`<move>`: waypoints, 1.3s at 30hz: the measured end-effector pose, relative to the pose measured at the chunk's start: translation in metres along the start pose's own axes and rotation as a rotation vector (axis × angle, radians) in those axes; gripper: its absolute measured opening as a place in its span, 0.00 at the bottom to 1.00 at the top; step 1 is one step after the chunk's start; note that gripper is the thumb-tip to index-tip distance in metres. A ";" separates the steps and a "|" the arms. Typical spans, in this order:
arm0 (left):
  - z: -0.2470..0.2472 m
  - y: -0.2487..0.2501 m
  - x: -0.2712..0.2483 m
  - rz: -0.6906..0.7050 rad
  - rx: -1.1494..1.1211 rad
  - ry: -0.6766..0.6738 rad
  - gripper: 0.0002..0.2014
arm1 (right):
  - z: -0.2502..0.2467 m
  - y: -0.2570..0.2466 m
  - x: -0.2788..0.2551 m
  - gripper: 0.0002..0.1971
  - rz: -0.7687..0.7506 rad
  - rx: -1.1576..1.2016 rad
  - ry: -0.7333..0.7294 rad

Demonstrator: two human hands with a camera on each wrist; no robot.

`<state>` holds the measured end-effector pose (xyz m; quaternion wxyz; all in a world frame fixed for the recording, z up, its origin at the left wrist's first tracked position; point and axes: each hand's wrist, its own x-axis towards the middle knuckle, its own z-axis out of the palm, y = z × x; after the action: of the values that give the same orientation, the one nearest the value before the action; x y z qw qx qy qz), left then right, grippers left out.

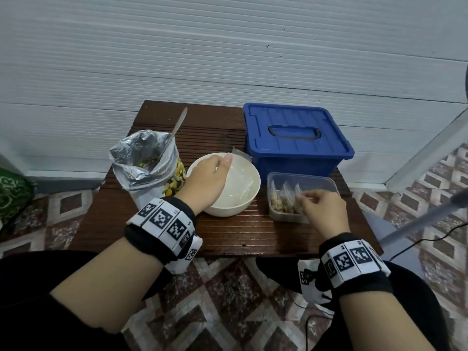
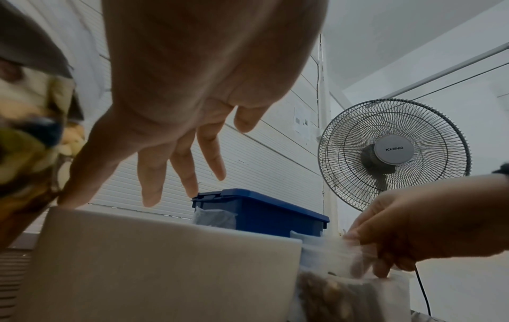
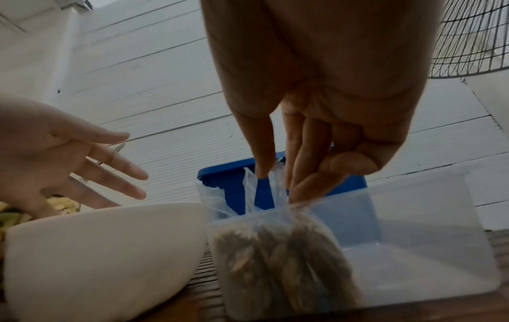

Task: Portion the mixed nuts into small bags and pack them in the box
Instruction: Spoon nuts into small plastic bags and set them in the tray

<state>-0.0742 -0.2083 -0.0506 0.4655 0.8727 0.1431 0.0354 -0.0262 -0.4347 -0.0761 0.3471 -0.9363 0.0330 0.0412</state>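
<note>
**Third bag going into the clear tub**

Wrists banded with black-and-white marker cuffs sit closest to the head camera, and beyond them a small dark wooden table [image 1: 228, 239] carries everything. At about five o'clock on the table stands a clear plastic tub [image 1: 326, 184] with small filled bags [image 1: 278, 198] standing upright in a row along its near-left end. The right hand [image 1: 323, 211] is over that end, thumb and fingers pinching the top of the nearest bag [image 3: 278, 246]; the nuts hang directly below the grip, so the bag's long axis runs straight down into the tub. The bag's bottom looks to be at or near the tub floor, though contact cannot be confirmed.

The left hand [image 1: 205, 181] hovers over the white bowl [image 1: 243, 201] at the table's centre, fingers straight and spread, holding nothing; its thumb touches the bowl's rim at the left. Inside the bowl lie what appear to be empty clear bags. At nine o'clock stands the big foil bag of mixed nuts [image 1: 149, 168] with a spoon handle [image 1: 179, 124] sticking out. The blue lidded box [image 1: 293, 138] sits at one o'clock, lid shut.

The left hand is the nearer one to the empty bags, just below its fingertips, so the next pick is likely its job, while the right only needs to let go.
</note>
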 end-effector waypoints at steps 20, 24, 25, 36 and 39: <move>-0.013 0.003 -0.002 -0.046 -0.093 0.032 0.26 | 0.072 -0.077 -0.007 0.22 -0.490 -0.417 -0.135; -0.015 0.001 -0.002 -0.054 -0.106 0.032 0.26 | 0.077 -0.081 0.000 0.24 -0.520 -0.547 -0.106; -0.014 0.001 -0.001 -0.053 -0.107 0.030 0.27 | 0.078 -0.081 0.001 0.24 -0.513 -0.578 -0.119; -0.017 0.002 -0.002 -0.058 -0.090 0.017 0.27 | 0.082 -0.089 0.005 0.33 -0.470 -0.639 -0.234; -0.018 0.003 -0.002 -0.068 -0.095 0.017 0.28 | 0.082 -0.092 0.004 0.34 -0.477 -0.621 -0.274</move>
<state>-0.0786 -0.1956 -0.0383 0.5062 0.8439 0.1747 0.0336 -0.0183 -0.3117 -0.0789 0.0493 -0.9639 -0.2452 0.0918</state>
